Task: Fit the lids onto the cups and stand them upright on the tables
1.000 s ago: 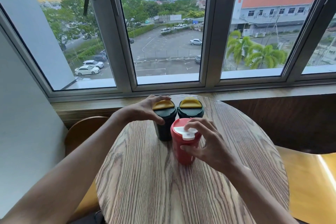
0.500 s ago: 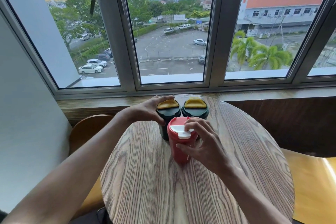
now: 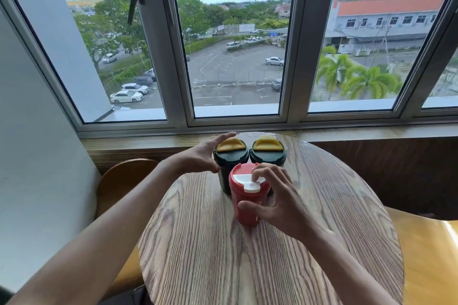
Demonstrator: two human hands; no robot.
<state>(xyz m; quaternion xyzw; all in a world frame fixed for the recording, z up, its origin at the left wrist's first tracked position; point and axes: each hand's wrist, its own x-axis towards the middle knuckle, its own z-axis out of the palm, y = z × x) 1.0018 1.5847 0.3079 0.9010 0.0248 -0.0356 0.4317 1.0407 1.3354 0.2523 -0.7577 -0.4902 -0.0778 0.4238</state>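
- Red cup [image 3: 247,208] stands upright near the middle of the round wooden desk [image 3: 223,255], red lid with white flap [image 3: 249,182] on top.
- Right hand [image 3: 277,208] has its grip wrapped round that cup, thumb on the side, a fingertip on the white flap.
- Just behind, two dark green cups [image 3: 230,156] [image 3: 269,155] stand side by side, yellow-flapped lids on.
- Left hand [image 3: 198,158] is spread, grip released, fingers by the left green cup's lid.
- Window [image 3: 238,57] beyond.
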